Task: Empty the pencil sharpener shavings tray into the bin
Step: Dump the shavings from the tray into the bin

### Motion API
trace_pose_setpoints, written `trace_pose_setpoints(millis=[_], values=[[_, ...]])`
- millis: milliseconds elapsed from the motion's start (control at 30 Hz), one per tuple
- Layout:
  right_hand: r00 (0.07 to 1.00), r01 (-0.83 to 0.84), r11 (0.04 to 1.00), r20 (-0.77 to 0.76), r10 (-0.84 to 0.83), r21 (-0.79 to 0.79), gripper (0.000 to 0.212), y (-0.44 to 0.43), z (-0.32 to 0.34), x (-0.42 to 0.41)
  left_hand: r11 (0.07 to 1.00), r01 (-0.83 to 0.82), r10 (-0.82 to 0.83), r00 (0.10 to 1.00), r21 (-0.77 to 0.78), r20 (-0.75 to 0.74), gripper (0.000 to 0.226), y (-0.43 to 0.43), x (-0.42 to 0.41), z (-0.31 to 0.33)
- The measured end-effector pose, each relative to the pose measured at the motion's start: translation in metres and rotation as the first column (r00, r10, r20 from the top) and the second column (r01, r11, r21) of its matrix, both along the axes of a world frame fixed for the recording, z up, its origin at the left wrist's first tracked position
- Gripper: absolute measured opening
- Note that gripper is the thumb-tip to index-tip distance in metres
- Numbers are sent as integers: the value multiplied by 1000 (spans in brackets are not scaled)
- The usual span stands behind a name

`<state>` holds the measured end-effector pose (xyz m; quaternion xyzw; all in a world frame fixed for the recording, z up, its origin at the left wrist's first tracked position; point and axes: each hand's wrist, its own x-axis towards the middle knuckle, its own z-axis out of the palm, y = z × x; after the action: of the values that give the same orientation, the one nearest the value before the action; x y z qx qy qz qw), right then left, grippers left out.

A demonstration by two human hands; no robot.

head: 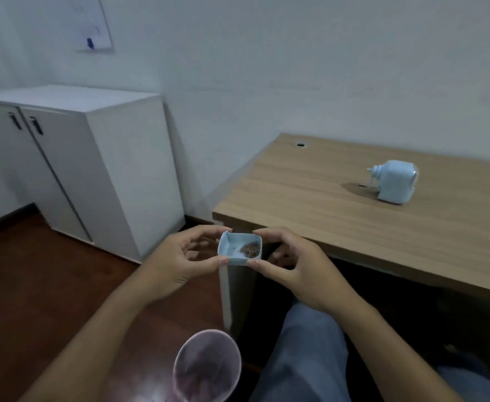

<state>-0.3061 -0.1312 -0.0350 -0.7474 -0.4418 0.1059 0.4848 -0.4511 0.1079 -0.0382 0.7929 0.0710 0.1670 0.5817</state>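
Observation:
A small pale-blue shavings tray (232, 245) is held level in the air off the desk's left front corner, with a clump of brown shavings in its right half. My left hand (177, 261) pinches its left side and my right hand (293, 264) pinches its right side. Below them on the floor stands a round bin (207, 365) with a pinkish rim, its open mouth facing up. The pale-blue pencil sharpener (394, 181) with its crank sits on the wooden desk (310, 198), far to the right of my hands.
A white cabinet (98, 169) with two black handles stands at the left against the wall. The floor is dark wood. My leg in blue jeans (307, 358) lies right of the bin, under the desk's front edge.

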Motion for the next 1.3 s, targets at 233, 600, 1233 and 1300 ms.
trace_pose_setpoints(millis=[233, 600, 1233, 1300], values=[[986, -98, 995, -132, 97, 3, 58, 76, -56, -54, 979, -205, 205, 979, -17, -6, 51, 44, -84, -43], [827, -15, 995, -561, -44, -100, 42, 124, -170, -96, 886, -450, 416, 878, -115, -236, 40, 56, -107, -172], [730, -10, 876, -602, -323, -483, 54, 125, -248, -90, 759, -623, 274, 567, -187, -777, 67, 32, -57, -262], [728, -21, 870, -604, -325, -493, 57, 125, -254, -88, 777, -602, 222, 537, -185, -814, 53, 28, -53, -256]])
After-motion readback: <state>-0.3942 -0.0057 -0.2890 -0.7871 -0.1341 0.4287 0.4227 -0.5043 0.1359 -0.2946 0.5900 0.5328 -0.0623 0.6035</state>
